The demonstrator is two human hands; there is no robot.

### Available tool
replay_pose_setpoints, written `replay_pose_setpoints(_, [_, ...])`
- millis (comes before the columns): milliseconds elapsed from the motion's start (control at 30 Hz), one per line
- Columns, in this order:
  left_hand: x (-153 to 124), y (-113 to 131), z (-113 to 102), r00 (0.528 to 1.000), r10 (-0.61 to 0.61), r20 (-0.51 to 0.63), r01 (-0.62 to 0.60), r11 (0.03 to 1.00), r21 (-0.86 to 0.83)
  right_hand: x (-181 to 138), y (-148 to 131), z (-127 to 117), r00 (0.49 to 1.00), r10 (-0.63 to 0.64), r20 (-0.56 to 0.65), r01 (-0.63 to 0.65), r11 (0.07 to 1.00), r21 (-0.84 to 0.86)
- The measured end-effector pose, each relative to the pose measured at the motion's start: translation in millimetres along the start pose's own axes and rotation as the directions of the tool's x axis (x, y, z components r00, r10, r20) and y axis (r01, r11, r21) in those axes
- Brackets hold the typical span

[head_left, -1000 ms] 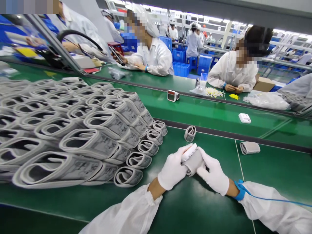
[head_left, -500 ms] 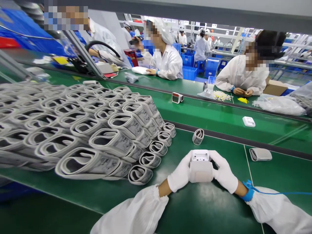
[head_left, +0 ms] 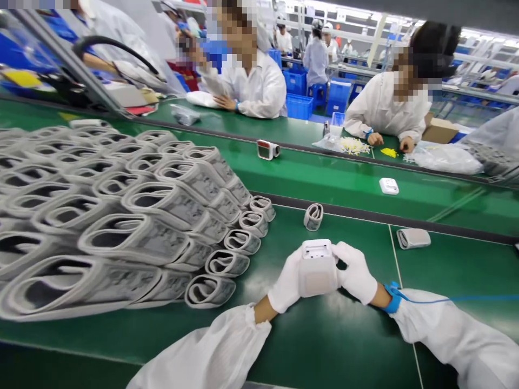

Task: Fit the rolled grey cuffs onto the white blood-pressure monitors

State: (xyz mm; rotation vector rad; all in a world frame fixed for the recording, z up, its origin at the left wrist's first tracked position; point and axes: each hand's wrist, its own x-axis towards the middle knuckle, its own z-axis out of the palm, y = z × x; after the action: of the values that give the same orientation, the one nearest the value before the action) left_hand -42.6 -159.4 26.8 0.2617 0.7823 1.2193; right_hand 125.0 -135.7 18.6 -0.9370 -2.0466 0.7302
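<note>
You hold the monitor (head_left: 318, 268) between both hands, just above the bench (head_left: 344, 346), toward its near edge and to the right of the stack of cuffs (head_left: 121, 216) that fills the left end. Its grey wrapped side faces you and the white casing shows on top.

To handle it well, press evenly from both sides so the wrap does not slide on the casing. Hold it level and square to you, and rest your forearms low on the bench for steadiness. Let the cord of the wrist strap (head_left: 391, 297) trail off to the right, away from the work.

Your left hand (head_left: 286, 283) has its grip closed on the monitor's left side, palm against it and fingers tucked out of sight behind. Your right hand (head_left: 354, 270) is clamped on the right side, fingers curled at the upper corner. Neither grip is apart.

A rolled cuff (head_left: 313, 216) lies just beyond the monitor, and a flatter one (head_left: 413, 237) lies further right, both near the bench's far edge.
</note>
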Motion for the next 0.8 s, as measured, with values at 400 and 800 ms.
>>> replay_pose_setpoints(400, [-8.6, 6.6, 6.7, 0.976, 0.139, -0.169, -0.104, 0.974, 0.202, -1.0, 10.7, 9.9, 1.0, 0.028, 0.003, -0.028, 0.999, 0.034])
replay_pose_setpoints(800, [-1.9, 14.5, 0.5, 0.989, -0.136, -0.061, 0.123, 0.974, -0.192, 127.4, 39.3, -119.7, 0.903, 0.429, 0.005, -0.388, 0.823, -0.416])
